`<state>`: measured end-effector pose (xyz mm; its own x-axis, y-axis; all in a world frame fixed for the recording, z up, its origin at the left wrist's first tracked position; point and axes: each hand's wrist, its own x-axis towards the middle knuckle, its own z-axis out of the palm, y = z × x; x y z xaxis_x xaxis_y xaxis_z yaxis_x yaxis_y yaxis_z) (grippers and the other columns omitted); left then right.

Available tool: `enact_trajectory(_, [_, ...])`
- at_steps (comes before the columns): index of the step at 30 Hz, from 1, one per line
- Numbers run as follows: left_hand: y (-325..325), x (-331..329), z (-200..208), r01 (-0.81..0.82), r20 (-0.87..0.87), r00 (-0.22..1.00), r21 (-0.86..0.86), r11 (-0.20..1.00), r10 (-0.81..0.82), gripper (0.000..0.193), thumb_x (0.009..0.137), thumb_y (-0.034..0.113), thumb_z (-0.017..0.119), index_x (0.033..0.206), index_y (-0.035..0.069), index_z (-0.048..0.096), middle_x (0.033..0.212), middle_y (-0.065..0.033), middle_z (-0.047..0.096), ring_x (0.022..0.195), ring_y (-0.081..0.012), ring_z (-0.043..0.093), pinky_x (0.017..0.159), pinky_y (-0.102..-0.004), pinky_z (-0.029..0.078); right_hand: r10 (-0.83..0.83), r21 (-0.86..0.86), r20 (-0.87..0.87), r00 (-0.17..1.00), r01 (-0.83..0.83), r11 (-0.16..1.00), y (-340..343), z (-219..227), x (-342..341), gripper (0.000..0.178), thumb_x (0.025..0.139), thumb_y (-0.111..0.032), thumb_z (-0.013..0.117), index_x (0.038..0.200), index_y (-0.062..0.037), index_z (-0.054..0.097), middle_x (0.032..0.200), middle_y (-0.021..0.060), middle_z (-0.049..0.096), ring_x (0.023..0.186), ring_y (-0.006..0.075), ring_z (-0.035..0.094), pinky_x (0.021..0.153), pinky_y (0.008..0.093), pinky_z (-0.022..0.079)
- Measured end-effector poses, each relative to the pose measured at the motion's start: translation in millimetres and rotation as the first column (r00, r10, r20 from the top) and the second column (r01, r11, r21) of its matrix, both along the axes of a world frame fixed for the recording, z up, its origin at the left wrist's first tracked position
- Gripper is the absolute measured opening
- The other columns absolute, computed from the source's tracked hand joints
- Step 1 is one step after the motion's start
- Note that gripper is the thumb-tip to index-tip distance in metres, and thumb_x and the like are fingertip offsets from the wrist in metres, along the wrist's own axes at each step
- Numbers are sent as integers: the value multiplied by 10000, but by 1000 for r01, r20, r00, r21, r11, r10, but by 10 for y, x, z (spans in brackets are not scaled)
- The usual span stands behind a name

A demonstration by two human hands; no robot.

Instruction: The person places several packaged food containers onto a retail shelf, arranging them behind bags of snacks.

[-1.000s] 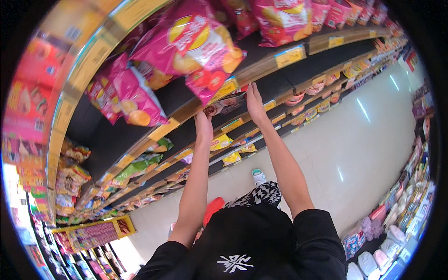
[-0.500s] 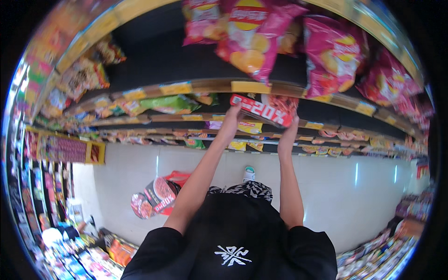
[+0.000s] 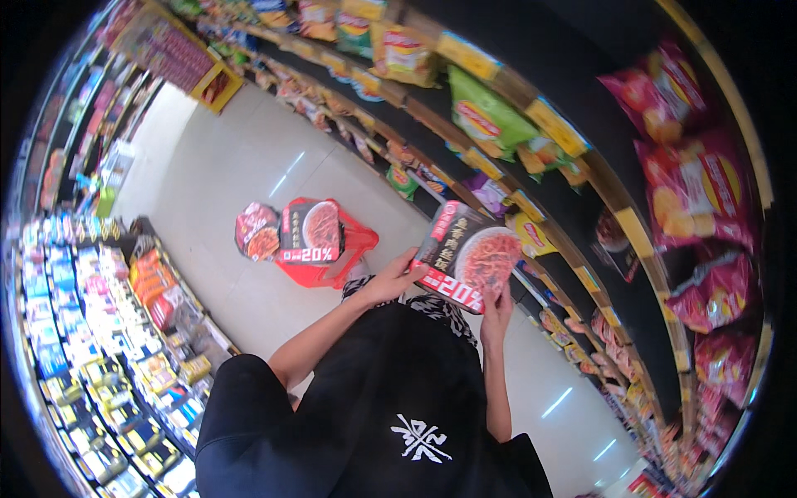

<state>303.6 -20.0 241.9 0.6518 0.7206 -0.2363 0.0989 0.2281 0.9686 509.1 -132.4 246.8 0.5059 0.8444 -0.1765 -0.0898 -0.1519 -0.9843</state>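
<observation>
Both my hands hold a boxed instant meal (image 3: 469,249), black and red with a picture of a bowl of food on its top. My left hand (image 3: 395,280) grips its left edge, and my right hand (image 3: 496,314) has its fingers closed on the lower right corner. The box is tilted, its printed face up, in front of my body. To its left, a red shopping basket (image 3: 359,241) on the floor holds a matching box (image 3: 311,228) and a round-lidded package (image 3: 258,230).
On my right, curved-looking shelves carry pink chip bags (image 3: 697,187), a green chip bag (image 3: 486,116) and a dark box (image 3: 614,241). Lit product shelves (image 3: 108,357) line the left. Pale tiled floor (image 3: 216,174) runs between them, with a yellow-edged display (image 3: 217,87) at the far left.
My hands have brought the box away from the shelf and down toward my body, its top now facing up. The view has turned left, so the basket appears higher and the shelves lie to the right.
</observation>
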Motion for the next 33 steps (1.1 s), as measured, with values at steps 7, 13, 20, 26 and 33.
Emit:
enact_trajectory(7, [-117, -1138, -275, -458, -69, 887, -20, 889, 456, 402, 923, 200, 492, 1253, -18, 421, 1077, -89, 576, 992, -128, 512, 887, -269, 397, 434, -53, 12, 901, -433, 900, 851, -331, -888, 461, 851, -106, 594, 1256, 30, 420, 1155, 98, 536, 1040, 147, 507, 918, 264, 375])
enact_trajectory(13, [-183, -2074, -767, -798, -157, 602, -142, 585, 783, 407, 926, 186, 485, 1280, 0, 415, 1013, -47, 583, 865, -84, 530, 768, -226, 436, 639, -10, -43, 768, -640, 768, 1448, -576, -1924, 508, 838, -90, 606, 1268, 15, 356, 1154, 136, 533, 1053, 179, 521, 894, 274, 418])
enact_trajectory(20, [-90, -3020, -773, -893, 10, 377, -263, 366, 926, 369, 947, 214, 444, 1270, 39, 410, 1093, -49, 573, 959, -115, 557, 852, -304, 448, 839, 18, -17, 544, -839, 544, 2075, -937, -3124, 578, 795, -81, 612, 1300, 17, 348, 1189, 151, 518, 1068, 193, 512, 924, 294, 390])
enact_trajectory(26, [100, -3547, -915, -923, 7, 310, -238, 302, 951, 312, 954, 239, 432, 1195, 42, 453, 1083, -55, 577, 957, -114, 557, 842, -298, 453, 869, -61, -75, 489, -872, 485, 2404, -1107, -3819, 584, 791, -39, 591, 1317, 0, 340, 1171, 114, 535, 1043, 165, 523, 904, 264, 402])
enact_trajectory(33, [147, -3749, -1067, -926, -17, 298, -248, 285, 954, 341, 944, 226, 459, 1214, 17, 448, 1038, -60, 586, 923, -110, 561, 823, -277, 463, 871, -34, -9, 491, -871, 490, 2429, -1190, -4023, 623, 808, -62, 599, 1350, 3, 297, 1219, 130, 505, 1101, 186, 495, 957, 274, 359])
